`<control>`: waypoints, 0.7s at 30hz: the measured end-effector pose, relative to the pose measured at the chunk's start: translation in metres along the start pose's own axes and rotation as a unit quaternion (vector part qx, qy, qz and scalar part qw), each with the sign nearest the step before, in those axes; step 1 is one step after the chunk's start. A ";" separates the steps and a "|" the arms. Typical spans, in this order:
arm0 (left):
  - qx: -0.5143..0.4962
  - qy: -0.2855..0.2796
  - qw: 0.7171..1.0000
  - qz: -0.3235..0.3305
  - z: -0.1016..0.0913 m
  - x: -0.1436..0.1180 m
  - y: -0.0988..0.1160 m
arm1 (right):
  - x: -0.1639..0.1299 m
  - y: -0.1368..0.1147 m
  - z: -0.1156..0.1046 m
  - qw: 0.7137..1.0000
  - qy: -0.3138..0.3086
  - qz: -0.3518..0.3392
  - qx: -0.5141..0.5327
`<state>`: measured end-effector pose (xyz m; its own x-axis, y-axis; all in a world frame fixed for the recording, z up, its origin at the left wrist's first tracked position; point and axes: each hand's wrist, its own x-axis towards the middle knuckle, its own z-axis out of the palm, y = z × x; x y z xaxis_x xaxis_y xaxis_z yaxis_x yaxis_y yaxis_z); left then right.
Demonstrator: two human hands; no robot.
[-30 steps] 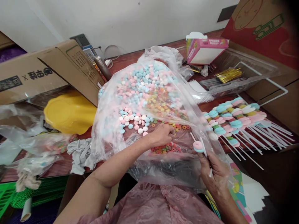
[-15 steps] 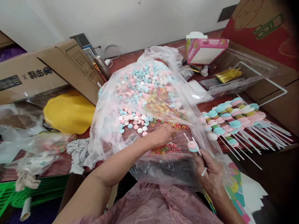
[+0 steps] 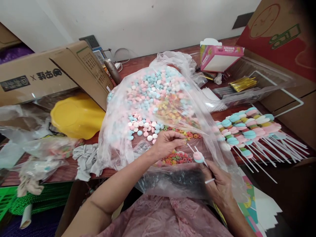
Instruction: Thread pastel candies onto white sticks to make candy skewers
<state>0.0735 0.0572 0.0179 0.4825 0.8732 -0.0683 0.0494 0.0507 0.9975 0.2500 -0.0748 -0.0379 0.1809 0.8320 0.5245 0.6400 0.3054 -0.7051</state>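
Since the earlier frames, the right hand (image 3: 218, 186) has brought its white sticks (image 3: 198, 156) lower and closer to the left hand (image 3: 168, 143), and the left hand has lifted a little from the candy rings (image 3: 176, 158) with its fingers now curled together. Both hands are inside the opening of the big clear plastic bag (image 3: 118, 131).

At this moment the right hand is closed around the lower part of two thin white sticks, which point up and to the left from the fist. A pink-and-blue marshmallow disc (image 3: 198, 157) sits threaded on the sticks just above the fingers. A short end of a stick comes out at the side of the fist.

Fingertips of the left hand are pinched together, just left of the stick tips, but what they hold is too small to see. Directly under this hand lies the small heap of colourful candy rings, and just beyond it, further from the person, lie loose pink, white and blue marshmallow pieces (image 3: 144, 126).

To the right of the right hand, outside the bag, a row of finished candy skewers (image 3: 247, 128) lies on the wooden table (image 3: 138, 64). To the left of the left hand, well apart, are a yellow plastic basin (image 3: 76, 115) and a cardboard box (image 3: 49, 74). Behind the bag stands a pink carton (image 3: 221, 57).
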 end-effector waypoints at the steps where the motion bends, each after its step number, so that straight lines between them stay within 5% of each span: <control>1: -0.050 0.015 0.999 -0.018 -0.002 -0.006 0.003 | 0.000 -0.001 0.001 1.000 -0.003 -0.005 0.000; 7: -0.092 0.115 0.986 0.084 -0.004 -0.035 -0.004 | 0.003 -0.010 0.007 0.999 -0.019 -0.044 0.007; 12: 0.103 0.164 0.942 0.274 -0.011 -0.045 -0.013 | 0.004 -0.015 0.010 0.995 -0.052 -0.084 -0.019; 17: 0.336 0.106 0.861 0.366 -0.017 -0.058 -0.026 | -0.001 -0.010 0.010 0.991 -0.093 -0.080 -0.056; 19: 0.314 0.100 0.879 0.344 -0.015 -0.062 -0.029 | -0.003 -0.011 0.010 0.991 -0.098 -0.068 -0.057; 21: 0.189 0.133 0.934 0.272 -0.012 -0.065 -0.028 | -0.003 -0.015 0.012 0.993 -0.093 -0.062 -0.044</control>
<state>0.0303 0.0053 -0.0050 0.2952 0.8114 0.5044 0.1896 -0.5672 0.8015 0.2314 -0.0761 -0.0344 -0.0387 0.8641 0.5019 0.7123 0.3761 -0.5925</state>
